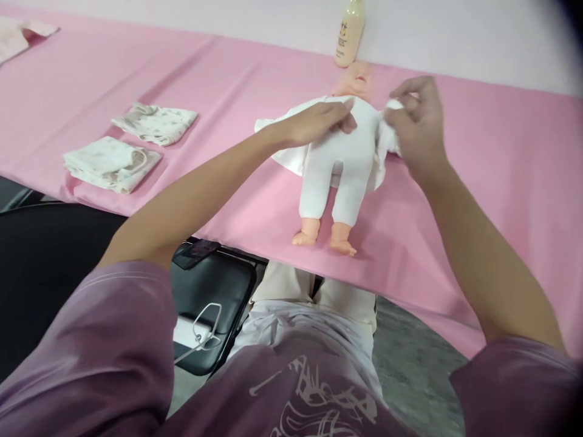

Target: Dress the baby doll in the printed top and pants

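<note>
One peach plastic doll [347,145], white-clothed, upper right-centre of frame. Left hand [325,120]: loosely curled over doll, grip indeterminable. Right hand [419,121]: nearly closed, pinching white cloth [389,138].

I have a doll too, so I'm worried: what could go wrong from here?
The white garment might slip from the right hand, or pulling it could drag the doll across the pink cloth. The bottle stands just behind the doll's head, so a bump might knock it over.
</note>
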`<state>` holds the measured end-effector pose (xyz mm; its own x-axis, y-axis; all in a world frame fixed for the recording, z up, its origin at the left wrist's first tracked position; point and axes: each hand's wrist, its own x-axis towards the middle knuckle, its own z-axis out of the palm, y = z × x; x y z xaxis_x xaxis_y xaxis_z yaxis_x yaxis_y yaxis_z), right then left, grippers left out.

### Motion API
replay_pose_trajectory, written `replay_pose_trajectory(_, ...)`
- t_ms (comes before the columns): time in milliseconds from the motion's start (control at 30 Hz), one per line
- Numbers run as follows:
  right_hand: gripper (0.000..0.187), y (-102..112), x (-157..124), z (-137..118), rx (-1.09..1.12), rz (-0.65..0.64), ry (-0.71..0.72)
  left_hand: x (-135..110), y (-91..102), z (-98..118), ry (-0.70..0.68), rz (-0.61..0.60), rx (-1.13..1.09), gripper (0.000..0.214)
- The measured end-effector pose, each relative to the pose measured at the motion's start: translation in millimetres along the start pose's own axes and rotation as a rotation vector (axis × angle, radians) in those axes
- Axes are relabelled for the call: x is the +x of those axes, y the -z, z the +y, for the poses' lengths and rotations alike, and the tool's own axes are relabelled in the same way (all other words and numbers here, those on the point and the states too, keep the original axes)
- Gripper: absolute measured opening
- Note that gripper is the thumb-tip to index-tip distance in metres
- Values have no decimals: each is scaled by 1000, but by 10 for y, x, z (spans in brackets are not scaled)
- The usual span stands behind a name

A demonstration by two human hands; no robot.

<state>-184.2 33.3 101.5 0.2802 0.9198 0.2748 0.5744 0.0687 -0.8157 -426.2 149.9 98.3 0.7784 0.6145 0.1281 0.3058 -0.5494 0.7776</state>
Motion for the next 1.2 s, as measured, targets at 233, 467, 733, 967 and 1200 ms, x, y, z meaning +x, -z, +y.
replay_pose_trajectory(233,25,-624,-208,-225,-279,-482,382,192,130,270,242,-70,-69,63)
replay_pose_trajectory(467,24,-253,-102,94,-89,-276,464,329,79,87,246,-16,23,35)
replay_pose_trajectory(733,67,251,485,556,-455,-268,185,223,5,154,232,22,26,35)
replay_pose_trajectory(967,52,193,674,765,-572,-238,322,244,-101,128,229,95,105,48)
replay_pose_trajectory(1200,36,-31,1039,619,-550,-27,220,262,-83,41,177,189,116,15)
